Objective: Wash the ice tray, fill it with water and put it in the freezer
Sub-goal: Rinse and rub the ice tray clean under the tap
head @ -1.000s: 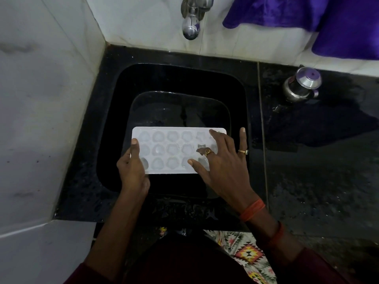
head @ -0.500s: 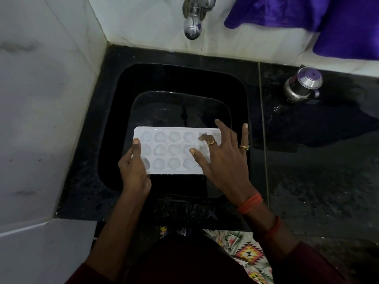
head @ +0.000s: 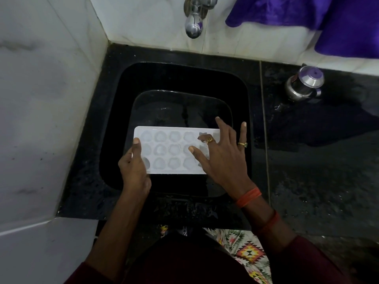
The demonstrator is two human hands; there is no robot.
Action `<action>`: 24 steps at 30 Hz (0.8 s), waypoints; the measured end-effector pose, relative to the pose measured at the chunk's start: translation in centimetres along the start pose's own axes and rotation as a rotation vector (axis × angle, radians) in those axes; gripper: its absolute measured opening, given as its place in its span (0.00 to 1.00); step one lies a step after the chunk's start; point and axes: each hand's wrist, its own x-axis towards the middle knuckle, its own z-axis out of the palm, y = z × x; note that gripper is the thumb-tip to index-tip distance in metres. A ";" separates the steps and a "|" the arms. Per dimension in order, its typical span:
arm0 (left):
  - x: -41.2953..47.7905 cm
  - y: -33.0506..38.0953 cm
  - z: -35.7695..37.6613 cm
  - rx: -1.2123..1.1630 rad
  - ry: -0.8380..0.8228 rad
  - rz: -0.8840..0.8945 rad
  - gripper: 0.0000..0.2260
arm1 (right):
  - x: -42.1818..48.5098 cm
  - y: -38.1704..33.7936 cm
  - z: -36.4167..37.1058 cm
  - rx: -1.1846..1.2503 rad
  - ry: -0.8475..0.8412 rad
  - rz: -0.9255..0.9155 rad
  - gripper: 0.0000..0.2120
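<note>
A white ice tray (head: 172,149) with rows of round cups is held level over the black sink (head: 143,78). My left hand (head: 134,167) grips its left end, thumb on the top face. My right hand (head: 222,154) lies spread over the tray's right end, fingers apart and pressing on the cups, two rings showing. The tray's right end is hidden under that hand. The chrome tap (head: 194,19) sits on the back wall above the sink, and no water runs from it.
Black wet granite counter (head: 320,181) stretches to the right, with a small steel pot (head: 303,85) at its back. Purple cloth (head: 328,21) hangs on the white tiled wall. A white marble wall (head: 41,99) closes the left side.
My right hand's fingers have shifted slightly across the tray's right end, spreading a little wider. The tray and my left hand have stayed almost still.
</note>
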 end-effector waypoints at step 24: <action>0.1 0.3 0.3 0.014 -0.023 0.002 0.11 | 0.6 0.0 -0.1 -0.032 0.089 0.005 0.27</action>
